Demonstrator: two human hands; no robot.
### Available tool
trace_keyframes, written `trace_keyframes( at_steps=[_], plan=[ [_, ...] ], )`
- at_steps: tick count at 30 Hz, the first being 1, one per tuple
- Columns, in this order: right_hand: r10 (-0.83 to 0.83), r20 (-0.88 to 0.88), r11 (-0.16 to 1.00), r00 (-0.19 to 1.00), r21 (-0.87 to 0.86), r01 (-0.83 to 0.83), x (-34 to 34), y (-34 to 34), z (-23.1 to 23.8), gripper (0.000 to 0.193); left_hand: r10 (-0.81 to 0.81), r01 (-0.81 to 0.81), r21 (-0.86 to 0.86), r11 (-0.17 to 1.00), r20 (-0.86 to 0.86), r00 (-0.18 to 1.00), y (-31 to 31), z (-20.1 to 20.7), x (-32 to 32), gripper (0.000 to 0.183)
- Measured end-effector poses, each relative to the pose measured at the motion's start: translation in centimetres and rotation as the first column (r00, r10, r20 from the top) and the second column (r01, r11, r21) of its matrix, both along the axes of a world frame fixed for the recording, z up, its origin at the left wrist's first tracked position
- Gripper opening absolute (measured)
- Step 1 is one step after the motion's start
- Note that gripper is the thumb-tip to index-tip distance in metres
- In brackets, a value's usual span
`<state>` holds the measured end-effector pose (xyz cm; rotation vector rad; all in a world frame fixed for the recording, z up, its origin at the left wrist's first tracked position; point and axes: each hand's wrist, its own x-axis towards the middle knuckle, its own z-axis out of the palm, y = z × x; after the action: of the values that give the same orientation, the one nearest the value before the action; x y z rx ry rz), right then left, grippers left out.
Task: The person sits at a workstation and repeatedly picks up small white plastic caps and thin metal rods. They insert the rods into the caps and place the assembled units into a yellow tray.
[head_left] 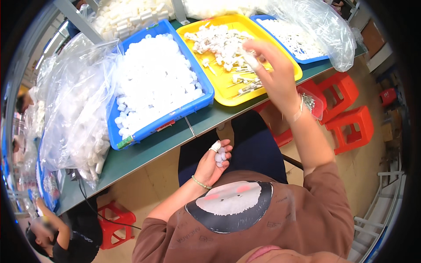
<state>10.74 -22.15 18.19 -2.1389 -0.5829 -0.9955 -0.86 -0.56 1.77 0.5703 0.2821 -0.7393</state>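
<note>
My left hand [211, 165], its thumb wrapped in white tape, is curled around several small round white plastic caps [220, 157] above my lap. Over the right part of a yellow tray [228, 98] is my right hand [278, 72], with thumb and index finger bent and their tips apart; a white wrap covers this thumb too. No held thing can be made out between those fingertips. In the tray lie white-headed parts with thin metal pins [223, 41], heaped at the far side and scattered nearer. Left of it, a blue tray [175, 115] is piled with white plastic pieces [153, 74].
A clear bag of white pieces [74, 105] leans against the blue tray. Another blue tray [313, 59] sits at the back right under clear plastic [329, 26]. Red stools [351, 129] and a tub of metal parts [309, 101] are at right. A co-worker [66, 236] is at lower left.
</note>
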Motion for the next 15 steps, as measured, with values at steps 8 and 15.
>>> trace_keyframes(
  at_steps=[8, 15],
  plan=[
    [0.021, -0.354, 0.942, 0.935, -0.307, -0.137, 1.0, -1.5, -1.0, 0.018, 0.004, 0.000, -0.064, 0.998, 0.067, 0.998, 0.8, 0.0, 0.7, 0.034],
    [-0.060, -0.435, 0.880, 0.898, -0.447, -0.158, 1.9, -1.4, -1.1, 0.013, 0.018, -0.018, 0.005, 1.000, 0.002, 1.000, 0.4, 0.3, 0.6, 0.036]
  ],
)
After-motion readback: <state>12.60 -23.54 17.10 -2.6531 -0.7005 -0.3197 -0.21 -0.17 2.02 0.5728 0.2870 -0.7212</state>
